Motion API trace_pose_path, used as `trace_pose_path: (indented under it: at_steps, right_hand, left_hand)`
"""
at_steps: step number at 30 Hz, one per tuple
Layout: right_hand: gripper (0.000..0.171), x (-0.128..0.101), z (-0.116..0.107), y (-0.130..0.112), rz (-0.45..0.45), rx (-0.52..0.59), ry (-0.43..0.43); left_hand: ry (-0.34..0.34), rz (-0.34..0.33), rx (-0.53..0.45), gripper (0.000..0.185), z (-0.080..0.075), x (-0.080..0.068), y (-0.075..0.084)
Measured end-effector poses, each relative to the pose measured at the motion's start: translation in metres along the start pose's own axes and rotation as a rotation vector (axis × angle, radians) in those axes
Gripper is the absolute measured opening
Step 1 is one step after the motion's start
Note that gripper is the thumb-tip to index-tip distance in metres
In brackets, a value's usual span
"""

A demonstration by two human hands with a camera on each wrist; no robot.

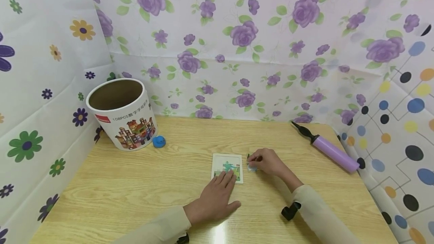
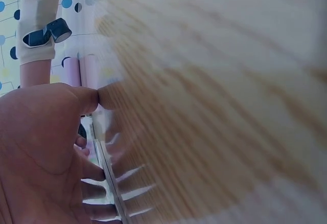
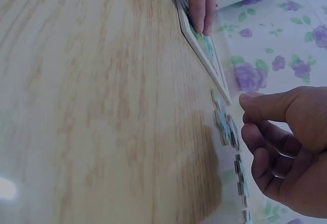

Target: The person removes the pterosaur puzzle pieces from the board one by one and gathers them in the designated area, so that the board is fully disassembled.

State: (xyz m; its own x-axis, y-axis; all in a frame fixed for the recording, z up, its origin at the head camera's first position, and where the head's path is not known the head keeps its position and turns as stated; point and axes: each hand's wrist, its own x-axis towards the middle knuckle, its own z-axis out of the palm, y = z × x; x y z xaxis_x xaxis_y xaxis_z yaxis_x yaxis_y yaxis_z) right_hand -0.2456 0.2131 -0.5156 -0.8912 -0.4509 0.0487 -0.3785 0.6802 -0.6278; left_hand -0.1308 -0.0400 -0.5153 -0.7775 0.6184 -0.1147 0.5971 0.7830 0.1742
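Note:
A small jigsaw puzzle board (image 1: 219, 159) with a pale frame and a partly filled green picture lies on the wooden table. My left hand (image 1: 216, 199) rests on its near part, fingers straight and thumb spread to the side. Just right of the board, my right hand (image 1: 266, 162) is low over loose puzzle pieces, one of them bluish (image 1: 251, 168). In the right wrist view its fingers are loosely bent, with thumb and forefinger close beside several flat pieces (image 3: 220, 120); nothing shows held between them.
A large white printed bucket (image 1: 133, 123) stands at the back left, with a small blue toy duck (image 1: 159, 141) beside it. A purple hand pump (image 1: 333, 153) with a black nozzle lies at the right. Patterned cloth (image 1: 217, 67) hangs behind the table and along both sides.

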Motion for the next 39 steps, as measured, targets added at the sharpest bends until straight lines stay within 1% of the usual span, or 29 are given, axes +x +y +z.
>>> trace_pose_path:
  at_steps: [10,15,21,26,33,39]
  right_hand:
    - [0.009,0.014,0.009,-0.011,-0.059,-0.003,-0.016]
    - [0.009,0.024,0.015,-0.020,-0.078,0.007,-0.038]
    - [0.010,0.037,0.025,-0.028,-0.081,0.016,-0.081]
    - [0.010,0.045,0.033,-0.032,-0.076,0.010,-0.108]
    - [0.011,0.049,0.039,-0.033,-0.068,-0.014,-0.113]
    - [0.010,0.051,0.042,-0.032,-0.100,-0.040,-0.104]
  left_hand:
    - [0.013,0.005,0.023,0.073,-0.002,0.000,0.002]
    - [0.016,0.004,0.009,0.073,0.001,0.002,0.001]
    - [0.021,-0.018,0.020,0.073,0.003,0.002,0.001]
    - [0.014,-0.038,0.008,0.073,0.003,0.002,0.001]
    - [0.012,-0.030,0.001,0.072,0.002,0.002,0.001]
    - [0.008,-0.036,-0.013,0.072,0.001,0.001,0.002]
